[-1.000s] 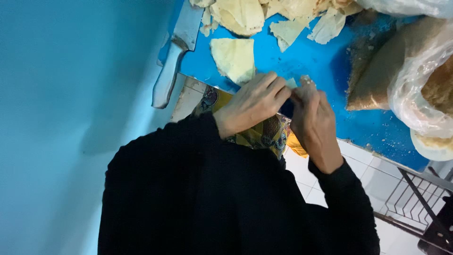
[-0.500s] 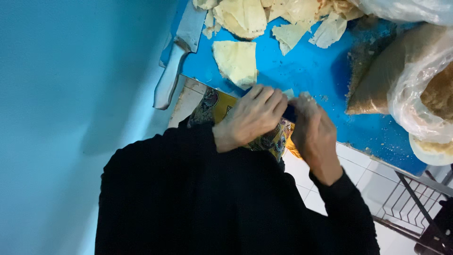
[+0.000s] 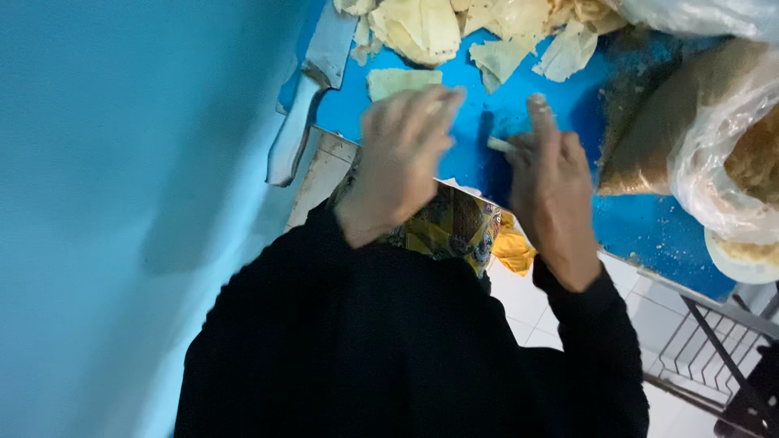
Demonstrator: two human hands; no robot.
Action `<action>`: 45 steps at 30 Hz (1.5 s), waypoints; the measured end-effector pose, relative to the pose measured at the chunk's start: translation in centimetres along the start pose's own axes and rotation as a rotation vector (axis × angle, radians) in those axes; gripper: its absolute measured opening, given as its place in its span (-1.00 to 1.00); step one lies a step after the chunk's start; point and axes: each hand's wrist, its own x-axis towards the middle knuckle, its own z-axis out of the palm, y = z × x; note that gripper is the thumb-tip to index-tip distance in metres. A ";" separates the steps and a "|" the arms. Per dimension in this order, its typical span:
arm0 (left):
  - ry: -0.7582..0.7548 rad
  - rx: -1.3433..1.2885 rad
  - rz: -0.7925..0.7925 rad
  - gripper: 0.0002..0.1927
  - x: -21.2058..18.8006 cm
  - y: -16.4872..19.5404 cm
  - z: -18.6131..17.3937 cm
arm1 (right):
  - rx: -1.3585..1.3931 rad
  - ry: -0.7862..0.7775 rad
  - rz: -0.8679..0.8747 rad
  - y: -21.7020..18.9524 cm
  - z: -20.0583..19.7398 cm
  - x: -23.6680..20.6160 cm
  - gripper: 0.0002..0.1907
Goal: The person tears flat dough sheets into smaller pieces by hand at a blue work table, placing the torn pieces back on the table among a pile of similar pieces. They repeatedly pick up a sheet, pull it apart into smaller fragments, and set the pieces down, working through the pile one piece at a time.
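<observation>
Right hand (image 3: 552, 182) pinches a small pale roll (image 3: 501, 145) at its fingertips over the blue bench (image 3: 649, 231) — roll's long axis pointing toward the left hand (image 3: 402, 158), which hovers blurred, fingers loosely spread, holding nothing visible — pale sheet (image 3: 403, 81) just beyond.

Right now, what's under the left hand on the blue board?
A pale pastry sheet lies on the blue board, its top edge showing past the blurred left hand. The rest is covered. The right hand touches a small rolled piece.

Food-prep spot, likely a small kitchen. Blue table (image 3: 649, 227) with pastry sheets (image 3: 422, 28), knife (image 3: 312, 89), bagged filling (image 3: 730, 154). Tiled floor (image 3: 560, 312).
</observation>
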 end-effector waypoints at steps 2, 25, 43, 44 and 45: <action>0.062 -0.030 -0.080 -0.59 -0.8 -1.7 -2.3 | 0.042 0.039 -0.043 0.4 -1.6 0.4 -0.34; 0.113 -0.224 -0.192 -0.50 -0.3 -1.7 -3.9 | 0.449 0.085 -0.104 -1.8 -1.0 5.2 -0.42; -0.058 -0.033 0.433 -0.80 -1.1 0.2 0.6 | -0.020 -0.147 -0.142 2.9 -3.9 -1.3 -0.20; -0.069 -0.057 0.433 -0.80 -1.3 0.2 0.8 | -0.053 -0.173 -0.167 3.1 -3.6 -1.2 -0.21; -0.080 -0.082 0.431 -0.80 -1.4 0.2 1.0 | -0.084 -0.202 -0.191 3.3 -3.3 -1.2 -0.22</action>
